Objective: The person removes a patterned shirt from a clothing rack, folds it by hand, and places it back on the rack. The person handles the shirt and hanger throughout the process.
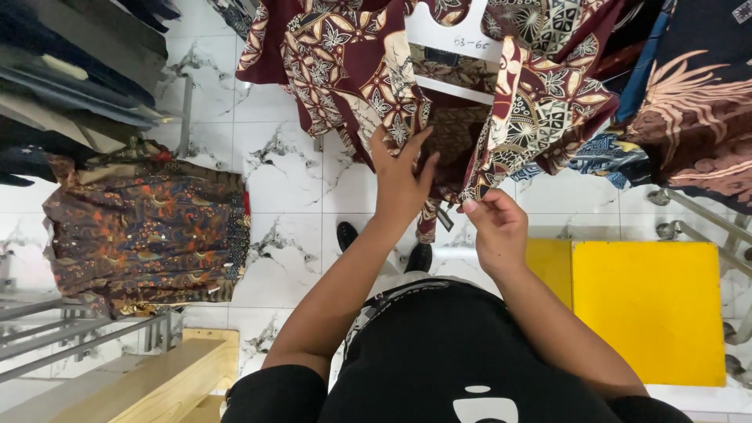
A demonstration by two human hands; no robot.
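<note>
A maroon patterned shirt (345,70) with cream floral print hangs in front of me on a white hanger (446,39). My left hand (399,176) reaches into the open front of the shirt, fingers spread against the dark inner fabric. My right hand (495,227) pinches the lower edge of the shirt's right front panel (533,110) between thumb and fingers. My black top and both forearms fill the lower middle of the view.
More patterned shirts (689,102) hang to the right. A dark orange-flowered garment (149,235) hangs on a metal rack (78,329) at left. A yellow platform (650,313) lies on the white marble-tile floor (290,172). A wooden step (157,376) sits at bottom left.
</note>
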